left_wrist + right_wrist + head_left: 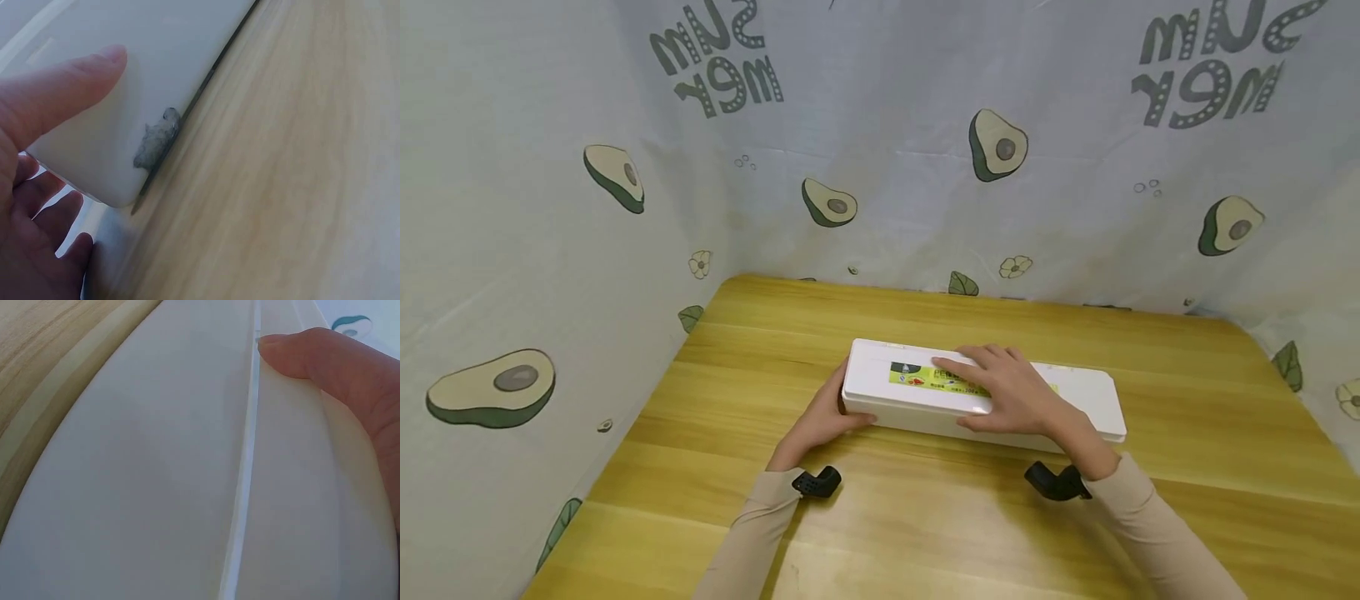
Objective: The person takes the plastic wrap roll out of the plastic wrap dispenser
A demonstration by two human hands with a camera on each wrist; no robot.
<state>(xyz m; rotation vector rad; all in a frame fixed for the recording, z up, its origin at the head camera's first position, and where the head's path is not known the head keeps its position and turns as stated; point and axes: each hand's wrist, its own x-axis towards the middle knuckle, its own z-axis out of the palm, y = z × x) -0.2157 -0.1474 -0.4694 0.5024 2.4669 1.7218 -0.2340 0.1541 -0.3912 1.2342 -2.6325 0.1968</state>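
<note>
A long white lidded box point(1082, 398), which looks like a cling film dispenser, lies across the table with a green and yellow label point(910, 374) on top. At its left end my left hand point(824, 414) grips it, thumb along the front wall and the other fingers around the end. My right hand point(1011, 392) holds the lid from above, fingers spread over the label toward the far edge. In the right wrist view the right thumb point(306, 353) touches the lid's front rim. A grey lump point(156, 140) sits low on the box wall in the left wrist view.
The wood-grain table point(925, 533) extends around the box on all sides. Behind and to the left hangs a pale curtain point(895, 100) printed with avocados, meeting the table's far edge. Black wrist mounts point(817, 482) sit at both cuffs.
</note>
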